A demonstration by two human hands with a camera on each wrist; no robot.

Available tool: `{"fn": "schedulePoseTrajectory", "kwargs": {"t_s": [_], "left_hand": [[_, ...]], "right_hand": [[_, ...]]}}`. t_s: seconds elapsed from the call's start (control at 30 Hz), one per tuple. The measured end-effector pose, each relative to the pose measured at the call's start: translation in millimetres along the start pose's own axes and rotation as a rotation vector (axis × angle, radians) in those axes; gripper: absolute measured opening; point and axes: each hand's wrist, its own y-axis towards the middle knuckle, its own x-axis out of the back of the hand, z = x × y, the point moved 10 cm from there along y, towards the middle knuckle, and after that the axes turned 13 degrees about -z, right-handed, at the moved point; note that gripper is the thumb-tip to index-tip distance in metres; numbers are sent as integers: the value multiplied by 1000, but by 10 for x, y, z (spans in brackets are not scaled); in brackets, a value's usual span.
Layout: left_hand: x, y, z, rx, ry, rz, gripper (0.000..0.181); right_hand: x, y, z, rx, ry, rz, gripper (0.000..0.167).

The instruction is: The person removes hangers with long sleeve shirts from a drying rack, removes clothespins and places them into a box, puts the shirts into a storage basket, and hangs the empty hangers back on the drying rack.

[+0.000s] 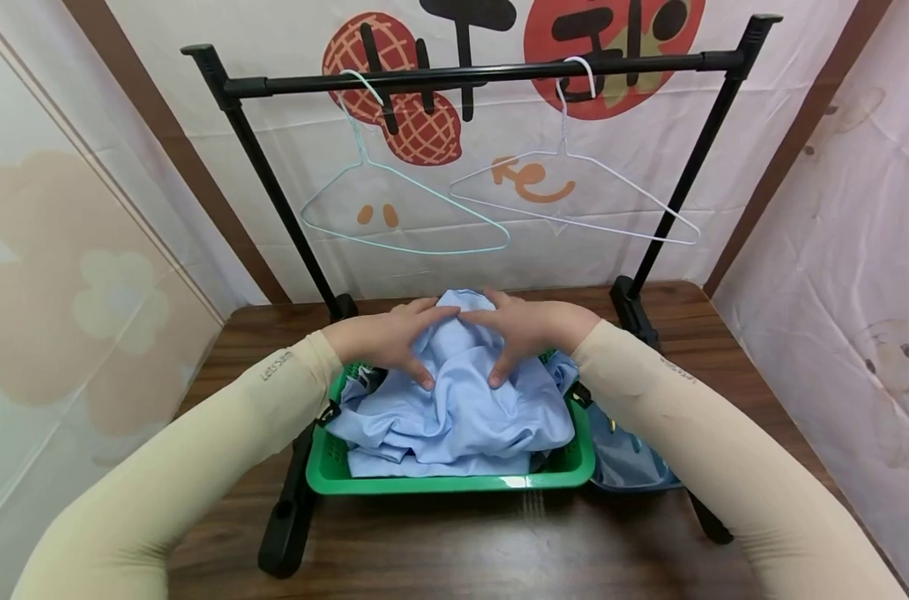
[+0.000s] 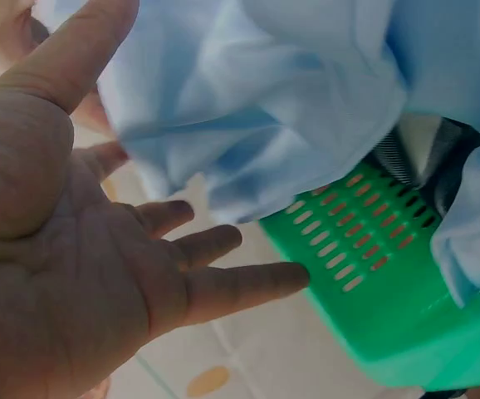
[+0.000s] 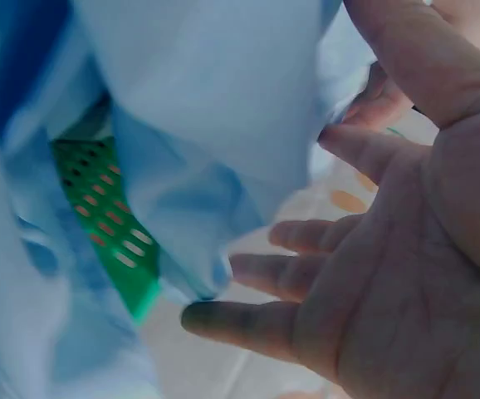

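A crumpled light blue garment (image 1: 454,417), perhaps a shirt, lies heaped in a green plastic basket (image 1: 461,485) with slotted walls. My left hand (image 1: 394,335) is at the heap's upper left and my right hand (image 1: 536,327) at its upper right, thumbs towards me. Both hands have their fingers spread and fairly straight, seen in the wrist views too, where the palms face the cloth (image 2: 306,91). Some fingertips meet or nearly meet the fabric; exact contact is unclear. Darker cloth (image 2: 431,154) shows beneath the garment in the left wrist view.
A black rack (image 1: 469,77) stands over the basket, its feet on the brown wooden table (image 1: 484,550). A mint hanger (image 1: 405,246) and a white hanger (image 1: 574,221) hang from its bar. Right of the basket sits a blue container (image 1: 626,467), partly behind my right forearm.
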Motion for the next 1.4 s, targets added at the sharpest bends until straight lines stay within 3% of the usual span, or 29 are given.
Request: {"fn": "schedulePoseTrajectory", "kwargs": {"t_s": [0.13,0.27,0.43,0.5,0.57,0.63,0.8,0.87,0.97,1.13,1.27,1.4], "left_hand": [[-104,51,23,-13,27,58,105],[-146,20,-46,-30,4,110,96],[-258,-229,-122,26,-67,248,98],[-290,-368,-160,44,-68,294,100],[-301,-502,-198,55,-60,318,101],[-301,-613,-227,63,-43,317,101],[-313,-770,-276,62,93,258,97],[-334,-794,-270,72,155,234,96],[-368,-804,-249,99,189,215,95],[-454,-782,-217,94,184,218,93],[-481,-738,-227,85,165,209,91],[-477,-689,-242,78,156,186,87]], "right_hand": [[-155,79,28,46,-23,78,89],[-242,90,99,132,-12,116,70],[-271,-62,167,142,67,181,48],[-248,-175,221,152,70,192,35],[-229,-301,265,146,41,188,33],[-240,-432,287,107,-15,185,44],[-381,-676,272,-59,-157,181,90],[-455,-710,285,-101,-161,183,95],[-545,-716,324,-129,-129,176,97],[-647,-673,391,-97,-77,197,87],[-727,-585,354,-72,-45,208,79],[-840,-495,270,-68,-42,241,82]]}}
